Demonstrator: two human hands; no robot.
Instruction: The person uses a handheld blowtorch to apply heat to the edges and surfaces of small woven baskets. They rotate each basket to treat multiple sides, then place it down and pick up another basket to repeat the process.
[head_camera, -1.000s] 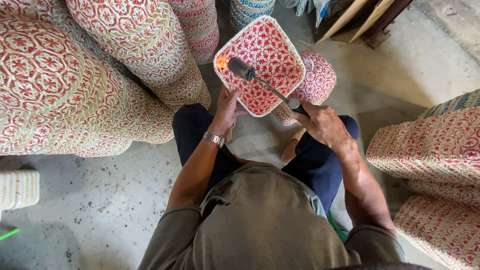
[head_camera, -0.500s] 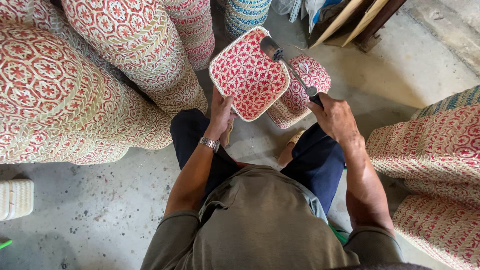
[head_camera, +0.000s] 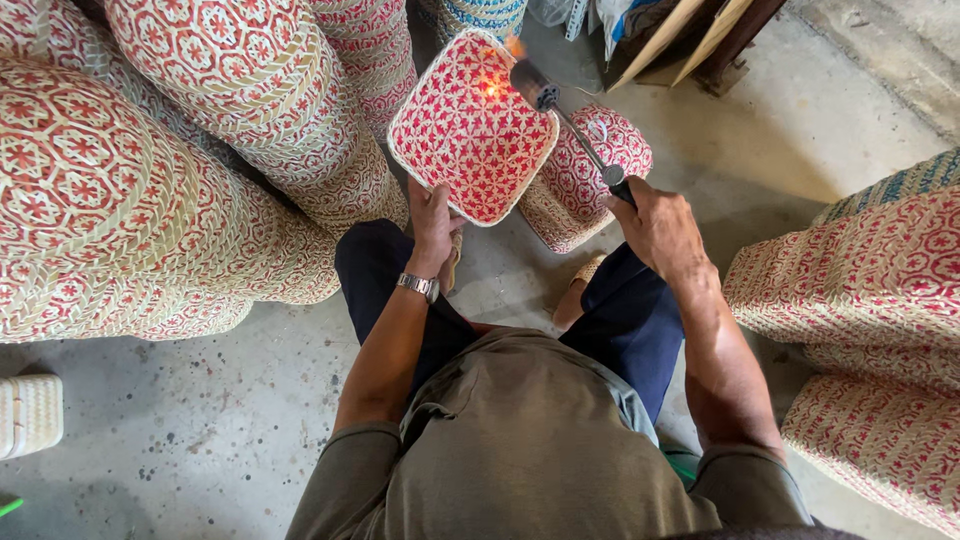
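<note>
The person sits with knees apart, both arms reaching forward and down from the shoulders. The left arm is bent at the elbow, forearm bare below a short sleeve, a metal watch on the wrist. The left hand (head_camera: 432, 222) points away from the body, its fingers closed in a grip, thumb side up. The right arm stretches out straighter, the forearm running up the right side of the view. The right hand (head_camera: 655, 222) is curled into a fist-like grip, back of the hand upward, knuckles toward the left hand. The two hands are near each other but apart.
</note>
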